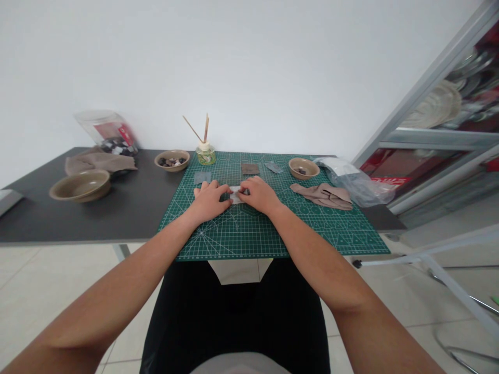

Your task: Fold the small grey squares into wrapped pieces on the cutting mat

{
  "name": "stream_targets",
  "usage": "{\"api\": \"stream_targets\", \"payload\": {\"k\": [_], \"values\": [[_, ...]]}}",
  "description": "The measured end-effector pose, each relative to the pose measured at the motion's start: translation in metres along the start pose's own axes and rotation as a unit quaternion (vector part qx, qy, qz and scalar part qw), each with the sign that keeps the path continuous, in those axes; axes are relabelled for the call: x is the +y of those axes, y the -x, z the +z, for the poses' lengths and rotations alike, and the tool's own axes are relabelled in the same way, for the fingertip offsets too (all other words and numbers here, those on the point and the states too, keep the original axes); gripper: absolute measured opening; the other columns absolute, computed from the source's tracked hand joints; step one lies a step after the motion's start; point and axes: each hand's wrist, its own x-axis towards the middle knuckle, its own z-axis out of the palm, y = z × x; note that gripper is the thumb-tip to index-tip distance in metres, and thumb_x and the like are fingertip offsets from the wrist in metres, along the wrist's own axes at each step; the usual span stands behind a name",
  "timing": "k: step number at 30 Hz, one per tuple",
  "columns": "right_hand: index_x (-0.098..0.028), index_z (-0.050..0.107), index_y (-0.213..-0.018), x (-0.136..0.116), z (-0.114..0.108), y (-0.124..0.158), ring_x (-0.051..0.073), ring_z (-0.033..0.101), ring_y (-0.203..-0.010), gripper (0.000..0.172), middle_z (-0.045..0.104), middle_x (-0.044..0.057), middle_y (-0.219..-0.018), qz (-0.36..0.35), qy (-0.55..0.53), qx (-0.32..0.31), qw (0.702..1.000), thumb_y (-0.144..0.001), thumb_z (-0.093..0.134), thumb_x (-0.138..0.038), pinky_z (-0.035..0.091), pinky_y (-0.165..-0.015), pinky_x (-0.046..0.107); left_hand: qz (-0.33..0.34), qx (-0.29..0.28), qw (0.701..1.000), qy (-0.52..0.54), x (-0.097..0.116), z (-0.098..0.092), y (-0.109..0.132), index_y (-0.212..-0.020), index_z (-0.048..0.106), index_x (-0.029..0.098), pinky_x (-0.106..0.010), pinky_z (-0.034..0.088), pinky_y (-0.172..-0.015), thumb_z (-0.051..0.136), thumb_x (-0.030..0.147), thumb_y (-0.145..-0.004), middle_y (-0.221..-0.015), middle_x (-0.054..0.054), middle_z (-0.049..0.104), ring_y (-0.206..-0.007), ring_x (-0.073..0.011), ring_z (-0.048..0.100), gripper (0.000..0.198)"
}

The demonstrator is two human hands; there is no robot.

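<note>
A small whitish square sheet (pixel 236 196) lies on the green cutting mat (pixel 218 239) between my two hands. At its left edge, the thumb and index finger of my left hand (pixel 210 199) are closed on it, the other fingers bent over the mat. My right hand (pixel 259 195) is closed in a pinch over the sheet's right part; a small dark thing seems to be at its fingertips, too small to name. Just beyond the hands lie a brown-grey square piece (pixel 250 169), a grey square piece (pixel 202 177) and a crumpled grey piece (pixel 273 167).
A bowl of pebbles (pixel 172 161) and a reed diffuser bottle (pixel 206 154) stand at the back. On the right are a bowl (pixel 303 169) with few pebbles, a brown cloth (pixel 325 196) and a plastic bag (pixel 353 182). Leftward sit a larger bowl (pixel 81 187), another cloth (pixel 97 161) and a clear bag (pixel 107 127).
</note>
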Motion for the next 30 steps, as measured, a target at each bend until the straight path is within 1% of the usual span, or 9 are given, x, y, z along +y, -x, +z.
{"api": "stream_targets", "payload": {"k": [3, 6, 9, 11, 13, 18, 21, 26, 30], "values": [[-0.019, 0.061, -0.075, 0.0014, -0.0012, 0.0016, 0.021, 0.051, -0.089, 0.010, 0.059, 0.004, -0.084, 0.009, 0.008, 0.008, 1.000, -0.082, 0.066, -0.024, 0.038, -0.080, 0.031, -0.002, -0.004, 1.000, 0.001, -0.0002, -0.0002, 0.0000, -0.117, 0.065, 0.030, -0.053, 0.039, -0.092, 0.050, 0.048, -0.090, -0.110, -0.010, 0.056, -0.113, -0.0360, 0.047, 0.035], [-0.019, 0.061, -0.074, 0.0003, -0.0038, 0.0031, 0.020, 0.051, -0.084, 0.011, 0.059, 0.002, -0.080, -0.022, -0.007, -0.014, 1.000, -0.078, 0.070, -0.023, 0.038, -0.079, 0.030, 0.001, -0.002, 1.000, 0.003, -0.0001, -0.0003, 0.0002, -0.116, 0.065, 0.030, -0.053, 0.039, -0.092, 0.050, 0.048, -0.090, -0.110, -0.010, 0.056, -0.112, -0.0358, 0.047, 0.035], [-0.019, 0.063, -0.076, -0.0020, -0.0050, 0.0027, 0.019, 0.053, -0.086, 0.008, 0.062, 0.002, -0.083, -0.060, -0.043, -0.039, 0.997, -0.081, 0.069, -0.023, 0.038, -0.082, 0.030, 0.000, -0.002, 1.000, 0.000, -0.0001, 0.0000, 0.0002, -0.114, 0.064, 0.030, -0.053, 0.038, -0.092, 0.050, 0.048, -0.090, -0.110, -0.010, 0.056, -0.113, -0.0357, 0.047, 0.034], [-0.019, 0.065, -0.079, -0.0033, -0.0045, 0.0017, 0.019, 0.054, -0.089, 0.009, 0.064, 0.003, -0.086, -0.065, -0.056, -0.045, 0.995, -0.085, 0.067, -0.025, 0.038, -0.084, 0.030, 0.001, -0.003, 1.000, -0.001, -0.0001, 0.0002, 0.0001, -0.114, 0.064, 0.030, -0.053, 0.038, -0.093, 0.050, 0.048, -0.090, -0.111, -0.010, 0.056, -0.113, -0.0355, 0.047, 0.034], [-0.019, 0.066, -0.080, -0.0038, -0.0036, 0.0009, 0.019, 0.054, -0.090, 0.010, 0.064, 0.004, -0.087, -0.052, -0.050, -0.041, 0.997, -0.087, 0.066, -0.025, 0.038, -0.085, 0.031, 0.003, -0.002, 1.000, -0.002, -0.0001, 0.0001, 0.0000, -0.115, 0.064, 0.030, -0.053, 0.038, -0.093, 0.049, 0.048, -0.090, -0.111, -0.010, 0.056, -0.113, -0.0353, 0.047, 0.034], [-0.018, 0.065, -0.080, -0.0015, -0.0006, 0.0005, 0.021, 0.052, -0.092, 0.009, 0.061, 0.005, -0.087, -0.003, 0.002, -0.009, 1.000, -0.088, 0.063, -0.023, 0.038, -0.083, 0.031, 0.004, -0.004, 1.000, -0.003, 0.0002, -0.0007, 0.0001, -0.116, 0.064, 0.030, -0.052, 0.039, -0.092, 0.049, 0.047, -0.090, -0.111, -0.010, 0.056, -0.112, -0.0353, 0.047, 0.035], [-0.019, 0.065, -0.081, -0.0005, 0.0014, -0.0001, 0.021, 0.052, -0.092, 0.011, 0.061, 0.005, -0.088, 0.003, 0.012, -0.004, 1.000, -0.089, 0.061, -0.024, 0.039, -0.083, 0.031, 0.005, -0.005, 1.000, -0.007, 0.0010, -0.0009, 0.0003, -0.116, 0.065, 0.030, -0.053, 0.039, -0.091, 0.049, 0.046, -0.090, -0.111, -0.010, 0.056, -0.112, -0.0358, 0.048, 0.035], [-0.018, 0.067, -0.081, -0.0030, 0.0008, -0.0019, 0.020, 0.053, -0.091, 0.010, 0.064, 0.005, -0.089, -0.048, -0.001, -0.022, 0.999, -0.088, 0.064, -0.024, 0.038, -0.085, 0.031, 0.001, -0.007, 1.000, -0.007, 0.0014, -0.0010, 0.0002, -0.115, 0.065, 0.029, -0.052, 0.038, -0.092, 0.048, 0.046, -0.090, -0.111, -0.010, 0.056, -0.113, -0.0356, 0.048, 0.034], [-0.019, 0.065, -0.075, -0.0041, -0.0029, -0.0002, 0.019, 0.054, -0.087, 0.009, 0.062, 0.003, -0.083, -0.068, -0.037, -0.032, 0.997, -0.083, 0.068, -0.023, 0.039, -0.083, 0.029, 0.004, -0.006, 1.000, -0.006, 0.0009, -0.0009, 0.0001, -0.115, 0.065, 0.029, -0.053, 0.039, -0.092, 0.049, 0.046, -0.090, -0.112, -0.011, 0.056, -0.113, -0.0361, 0.048, 0.035]]}}
